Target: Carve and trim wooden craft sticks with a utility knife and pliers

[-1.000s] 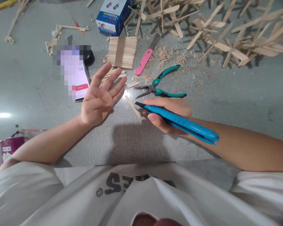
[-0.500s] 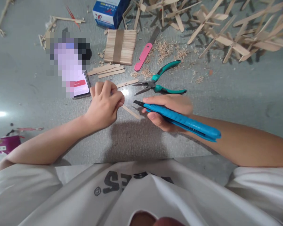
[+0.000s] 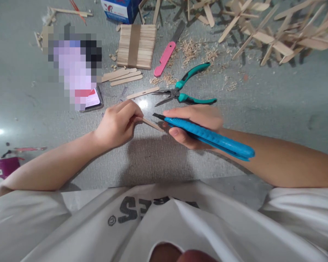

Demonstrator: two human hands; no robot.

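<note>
My left hand point(image 3: 120, 122) pinches one end of a wooden craft stick point(image 3: 153, 124), which slants down to the right. My right hand point(image 3: 192, 123) is wrapped round a blue utility knife point(image 3: 209, 136). The knife's dark blade points left, just above the stick; whether the two touch I cannot tell. Behind my hands lie needle-nose pliers point(image 3: 184, 89) with green handles, their jaws apart. Another craft stick point(image 3: 143, 92), with a small slot in it, rests left of the jaws.
A paper-banded bundle of sticks point(image 3: 144, 47), several loose sticks point(image 3: 125, 77) and a pink folding saw point(image 3: 165, 60) lie farther back among wood shavings point(image 3: 190, 49). A phone point(image 3: 91, 100) is at left, a blue box point(image 3: 120, 11) behind. Assembled stick pieces point(image 3: 273, 40) stand at back right.
My left hand has turned, so more of the pinched craft stick shows. The knife stays close to it in my right hand. The whole view has shifted slightly.
</note>
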